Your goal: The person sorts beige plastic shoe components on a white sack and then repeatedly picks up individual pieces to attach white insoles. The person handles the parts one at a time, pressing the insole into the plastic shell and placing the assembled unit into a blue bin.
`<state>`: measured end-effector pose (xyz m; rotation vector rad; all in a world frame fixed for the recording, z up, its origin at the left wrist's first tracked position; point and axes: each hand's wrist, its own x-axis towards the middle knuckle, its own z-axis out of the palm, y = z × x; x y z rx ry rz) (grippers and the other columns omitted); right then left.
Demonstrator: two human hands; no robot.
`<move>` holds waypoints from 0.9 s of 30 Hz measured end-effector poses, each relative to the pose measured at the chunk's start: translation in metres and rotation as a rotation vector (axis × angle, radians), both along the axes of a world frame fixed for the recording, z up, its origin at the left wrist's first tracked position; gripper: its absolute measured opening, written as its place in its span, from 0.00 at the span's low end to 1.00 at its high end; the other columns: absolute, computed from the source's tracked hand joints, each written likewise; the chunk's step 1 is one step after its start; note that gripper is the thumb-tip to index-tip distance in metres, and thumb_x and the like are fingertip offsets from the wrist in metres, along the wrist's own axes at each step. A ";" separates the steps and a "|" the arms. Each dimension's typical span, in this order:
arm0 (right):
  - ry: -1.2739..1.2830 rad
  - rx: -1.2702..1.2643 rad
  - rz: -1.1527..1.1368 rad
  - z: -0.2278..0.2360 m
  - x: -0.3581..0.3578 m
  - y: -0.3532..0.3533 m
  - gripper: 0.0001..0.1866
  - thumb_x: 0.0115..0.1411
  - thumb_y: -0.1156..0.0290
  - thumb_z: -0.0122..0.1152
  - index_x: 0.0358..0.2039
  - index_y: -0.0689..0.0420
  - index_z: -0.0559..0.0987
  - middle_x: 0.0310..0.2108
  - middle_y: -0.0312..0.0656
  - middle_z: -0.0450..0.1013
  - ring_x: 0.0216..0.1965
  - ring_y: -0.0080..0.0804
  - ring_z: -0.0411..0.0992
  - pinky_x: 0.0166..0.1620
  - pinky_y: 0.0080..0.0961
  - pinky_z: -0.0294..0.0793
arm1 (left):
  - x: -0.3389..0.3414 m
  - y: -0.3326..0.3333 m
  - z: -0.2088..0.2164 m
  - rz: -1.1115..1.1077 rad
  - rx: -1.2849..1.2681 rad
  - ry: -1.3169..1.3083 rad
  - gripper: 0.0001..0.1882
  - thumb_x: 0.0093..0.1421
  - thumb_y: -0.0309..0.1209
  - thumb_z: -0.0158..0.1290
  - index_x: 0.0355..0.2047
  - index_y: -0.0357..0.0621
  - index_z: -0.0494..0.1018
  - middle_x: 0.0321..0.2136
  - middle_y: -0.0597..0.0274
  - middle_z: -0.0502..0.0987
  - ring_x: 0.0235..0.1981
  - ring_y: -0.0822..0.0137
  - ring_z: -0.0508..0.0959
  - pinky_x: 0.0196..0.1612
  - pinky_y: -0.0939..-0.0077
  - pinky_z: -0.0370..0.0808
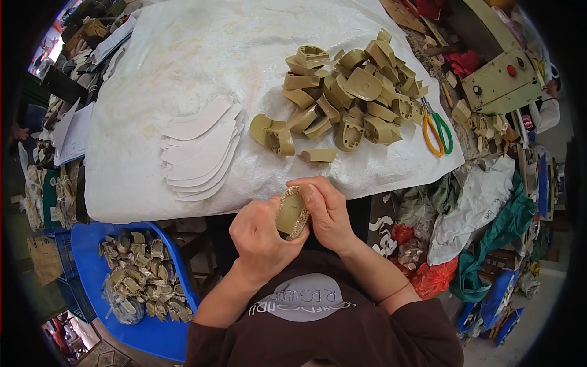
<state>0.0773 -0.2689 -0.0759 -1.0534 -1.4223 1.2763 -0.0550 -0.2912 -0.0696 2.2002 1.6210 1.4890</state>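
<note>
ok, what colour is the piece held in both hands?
Olive-tan face on the piece, with a glittery gold edge; shows best in the head view.

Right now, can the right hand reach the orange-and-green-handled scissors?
Probably not immediately: the right hand grips an olive, glitter-rimmed piece. Once free, its way over the white sheet to the scissors looks unobstructed.

Fairly bright, even light on white sheet [183, 67]; small highlights on olive pcs [365, 84]. Dk shadow below sheet's front edge. Blown-out patch far upper L. Fisheye: blk corners, curved edges, soft rim detail.
</note>
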 end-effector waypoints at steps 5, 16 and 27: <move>0.481 -0.395 0.190 0.000 0.003 -0.001 0.16 0.68 0.66 0.47 0.50 0.63 0.73 0.40 0.36 0.72 0.38 0.22 0.69 0.44 0.20 0.69 | -0.004 0.001 0.001 0.025 0.003 -0.022 0.23 0.35 0.27 0.66 0.32 0.35 0.69 0.18 0.57 0.68 0.17 0.58 0.71 0.20 0.68 0.69; -0.008 0.199 0.123 0.022 -0.001 -0.005 0.22 0.57 0.77 0.48 0.53 0.65 0.70 0.42 0.49 0.73 0.42 0.41 0.70 0.49 0.29 0.67 | -0.028 -0.011 -0.007 0.061 -0.124 -0.156 0.27 0.36 0.28 0.69 0.37 0.35 0.69 0.25 0.54 0.73 0.21 0.58 0.74 0.25 0.71 0.73; 1.320 0.174 0.851 0.127 -0.045 -0.055 0.36 0.66 0.49 0.46 0.49 0.79 0.69 0.43 0.77 0.68 0.45 0.70 0.70 0.47 0.55 0.71 | -0.124 -0.048 -0.022 0.456 -0.131 -0.304 0.28 0.43 0.22 0.64 0.45 0.34 0.65 0.36 0.56 0.72 0.35 0.68 0.75 0.40 0.75 0.72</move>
